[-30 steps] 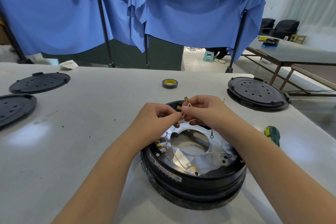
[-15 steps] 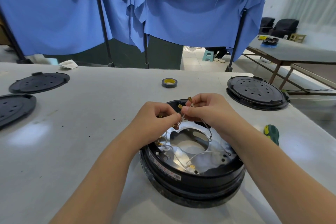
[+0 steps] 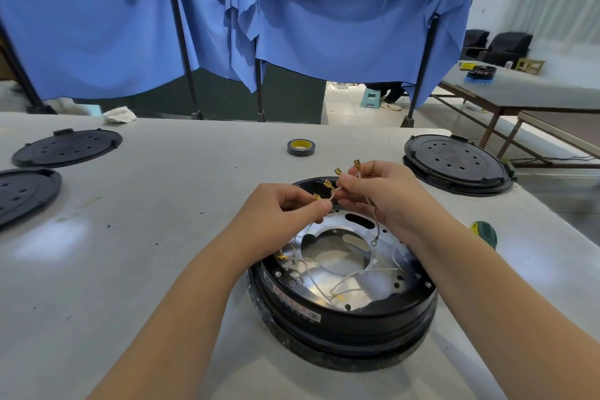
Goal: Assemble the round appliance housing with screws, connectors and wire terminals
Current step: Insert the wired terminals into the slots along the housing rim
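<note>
On a pale desk (image 3: 146, 237), one round black housing (image 3: 341, 318) lying open side up, left hand (image 3: 279, 208) and right hand (image 3: 380, 195) pinching thin wires above it, four brass terminals (image 3: 328, 184) pointing up and away, three black lids (image 3: 454, 161) and one tape roll (image 3: 301, 147) nearby.

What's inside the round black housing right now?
Inside the housing sits a shiny metal plate with a central opening, and white wires with brass terminals lie across it. Both hands cover its far edge.
</note>
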`<action>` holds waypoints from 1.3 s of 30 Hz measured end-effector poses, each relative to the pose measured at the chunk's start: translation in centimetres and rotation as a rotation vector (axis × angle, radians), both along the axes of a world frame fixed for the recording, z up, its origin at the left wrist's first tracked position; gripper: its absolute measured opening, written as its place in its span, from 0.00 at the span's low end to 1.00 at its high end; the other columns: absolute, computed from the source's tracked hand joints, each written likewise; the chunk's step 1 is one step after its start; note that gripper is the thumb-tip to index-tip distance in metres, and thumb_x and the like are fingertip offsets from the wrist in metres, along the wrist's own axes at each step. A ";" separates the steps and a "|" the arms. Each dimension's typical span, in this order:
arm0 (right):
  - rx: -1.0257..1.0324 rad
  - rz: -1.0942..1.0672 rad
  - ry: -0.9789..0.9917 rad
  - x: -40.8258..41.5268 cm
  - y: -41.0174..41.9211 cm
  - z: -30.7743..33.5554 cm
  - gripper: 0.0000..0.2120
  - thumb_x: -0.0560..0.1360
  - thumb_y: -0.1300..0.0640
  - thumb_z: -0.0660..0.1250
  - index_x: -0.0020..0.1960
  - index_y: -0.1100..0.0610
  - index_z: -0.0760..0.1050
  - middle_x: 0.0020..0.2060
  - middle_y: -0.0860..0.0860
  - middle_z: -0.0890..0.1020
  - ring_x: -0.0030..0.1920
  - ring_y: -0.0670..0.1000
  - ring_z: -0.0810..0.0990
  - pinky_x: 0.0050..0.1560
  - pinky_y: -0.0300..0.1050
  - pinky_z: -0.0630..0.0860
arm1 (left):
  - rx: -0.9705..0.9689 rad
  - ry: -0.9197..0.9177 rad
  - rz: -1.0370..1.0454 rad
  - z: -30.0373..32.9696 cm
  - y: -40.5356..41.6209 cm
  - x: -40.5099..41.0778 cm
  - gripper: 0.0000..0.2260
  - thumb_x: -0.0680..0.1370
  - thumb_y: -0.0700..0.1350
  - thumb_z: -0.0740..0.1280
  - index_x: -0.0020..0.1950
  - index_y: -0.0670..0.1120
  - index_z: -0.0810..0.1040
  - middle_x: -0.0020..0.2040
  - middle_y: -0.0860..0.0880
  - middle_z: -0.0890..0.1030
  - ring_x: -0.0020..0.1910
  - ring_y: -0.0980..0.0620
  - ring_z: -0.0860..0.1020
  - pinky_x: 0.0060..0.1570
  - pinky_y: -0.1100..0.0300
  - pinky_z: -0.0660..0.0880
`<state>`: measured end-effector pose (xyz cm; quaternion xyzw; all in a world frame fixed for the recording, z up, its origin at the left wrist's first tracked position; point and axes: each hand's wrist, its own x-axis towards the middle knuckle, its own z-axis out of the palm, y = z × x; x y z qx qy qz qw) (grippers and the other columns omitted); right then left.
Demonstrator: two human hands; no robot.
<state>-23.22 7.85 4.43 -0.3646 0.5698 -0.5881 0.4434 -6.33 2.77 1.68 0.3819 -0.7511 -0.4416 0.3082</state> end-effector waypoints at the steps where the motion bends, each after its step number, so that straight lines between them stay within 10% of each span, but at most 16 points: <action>1: 0.000 -0.001 -0.007 0.0 0.0 0.0 0.06 0.75 0.67 0.69 0.50 0.66 0.75 0.38 0.59 0.83 0.36 0.51 0.85 0.38 0.40 0.82 | -0.016 -0.008 0.004 -0.2 -0.1 0.0 0.10 0.73 0.58 0.70 0.39 0.55 0.86 0.39 0.53 0.85 0.46 0.44 0.81 0.39 0.62 0.76; 8: 0.016 0.003 0.032 0.2 0.0 0.0 0.08 0.74 0.66 0.69 0.52 0.66 0.75 0.41 0.60 0.84 0.38 0.51 0.86 0.38 0.39 0.82 | 0.050 0.165 0.061 0.0 0.0 0.0 0.05 0.75 0.49 0.72 0.40 0.54 0.87 0.39 0.55 0.86 0.41 0.62 0.83 0.38 0.74 0.74; 27: 0.045 0.006 0.097 0.3 0.1 -0.2 0.05 0.72 0.67 0.72 0.47 0.65 0.78 0.38 0.59 0.85 0.38 0.54 0.86 0.39 0.41 0.82 | 0.024 0.013 -0.103 0.3 -0.3 1.0 0.09 0.76 0.53 0.69 0.39 0.55 0.86 0.44 0.60 0.85 0.47 0.67 0.79 0.46 0.68 0.71; 32: 0.075 0.057 0.085 0.0 0.1 -0.2 0.06 0.72 0.65 0.72 0.48 0.63 0.79 0.34 0.56 0.85 0.35 0.50 0.85 0.35 0.37 0.80 | 0.000 -0.028 -0.092 0.1 -0.4 1.0 0.08 0.76 0.55 0.69 0.41 0.57 0.86 0.45 0.52 0.86 0.46 0.55 0.81 0.50 0.59 0.77; 39: 0.154 0.158 0.207 -0.1 -0.3 -0.9 0.08 0.73 0.63 0.73 0.50 0.61 0.77 0.33 0.53 0.85 0.33 0.47 0.84 0.33 0.37 0.79 | 0.070 0.310 0.236 -0.6 -1.9 1.3 0.07 0.77 0.46 0.68 0.44 0.55 0.85 0.44 0.56 0.85 0.43 0.62 0.82 0.36 0.73 0.74</action>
